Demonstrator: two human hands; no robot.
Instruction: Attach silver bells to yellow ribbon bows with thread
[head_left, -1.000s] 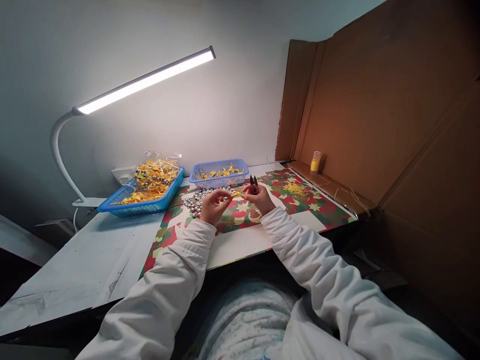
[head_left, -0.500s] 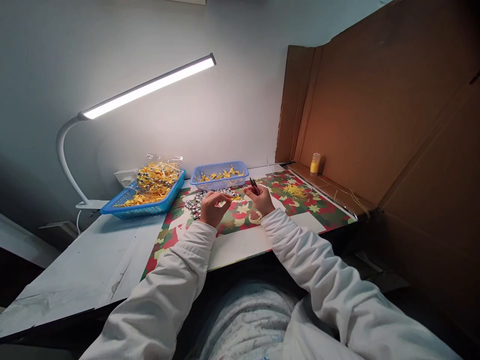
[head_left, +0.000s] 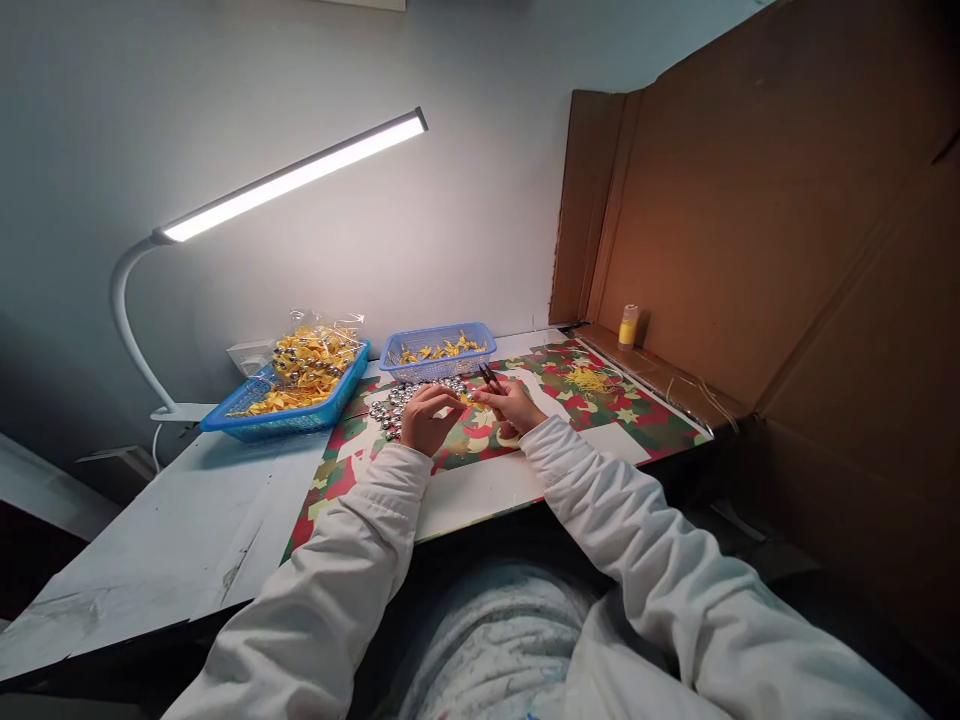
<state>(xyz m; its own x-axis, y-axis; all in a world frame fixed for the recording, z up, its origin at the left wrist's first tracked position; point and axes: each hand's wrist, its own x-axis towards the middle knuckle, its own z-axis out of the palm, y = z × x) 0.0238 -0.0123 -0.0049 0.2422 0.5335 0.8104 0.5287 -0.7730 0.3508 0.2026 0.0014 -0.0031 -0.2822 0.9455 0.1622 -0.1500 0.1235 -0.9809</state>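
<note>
My left hand is closed in a pinch on a small yellow piece at its fingertips. My right hand grips dark tweezers, whose tips point up and to the left, and its fingertips are close to the yellow piece. Whether they touch it is too small to tell. Silver beads lie in a heap beside and behind my left hand. Under both hands is a red and green patterned sheet.
Behind the hands stands a light blue basket of yellow pieces. A blue tray piled with yellow pieces is on the left, by a lit lamp. Yellow threads, a small bottle and a cardboard wall are on the right.
My right hand has moved left with the tweezers, closer to my left hand and the yellow piece. My left hand has hardly moved.
</note>
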